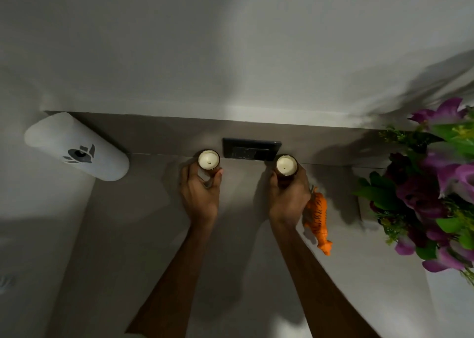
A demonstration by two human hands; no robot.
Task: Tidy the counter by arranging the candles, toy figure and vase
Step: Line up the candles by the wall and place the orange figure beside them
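Grey and dimly lit, the counter [154, 235] runs back to a white wall, and both hands reach to its back edge in the head view. The left hand [201, 194] is wrapped around the left candle [209, 159], a dark glass jar with pale wax and a short wick. The right hand [289, 196] grips the right candle [286, 165] in the same way. A black wall socket [251, 149] sits on the wall between the two candles. Just beside the right wrist, the orange toy tiger [318, 217] lies on the counter, nose toward the front edge. At the right edge, purple flowers [436, 183] with green leaves hide their vase. A white dispenser [74, 145] sits at the back left corner.
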